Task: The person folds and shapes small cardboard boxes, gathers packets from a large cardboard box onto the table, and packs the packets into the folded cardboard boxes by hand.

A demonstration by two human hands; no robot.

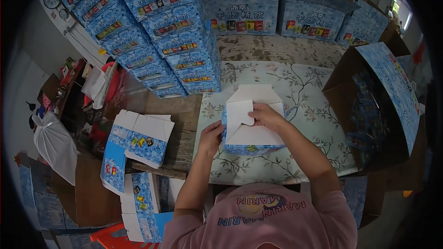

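A blue-patterned carton (235, 136) with white inner flaps is in front of me on the flowered tablecloth (300, 80). My left hand (212, 137) touches the carton's left side with its fingers. A white flap lies under my right hand (266, 117), whose fingers are closed on it near the middle of the carton's top. Another white flap sticks out at the carton's far edge. What is inside the carton is hidden by the flaps.
Tall stacks of blue boxes (166, 27) stand at the back left. An open carton (339, 78) of small blue packets is on the right. Flat unfolded cartons (147, 133) lie on the left. Large blue boxes (244, 4) line the back. A white bag (55, 143) is at the far left.
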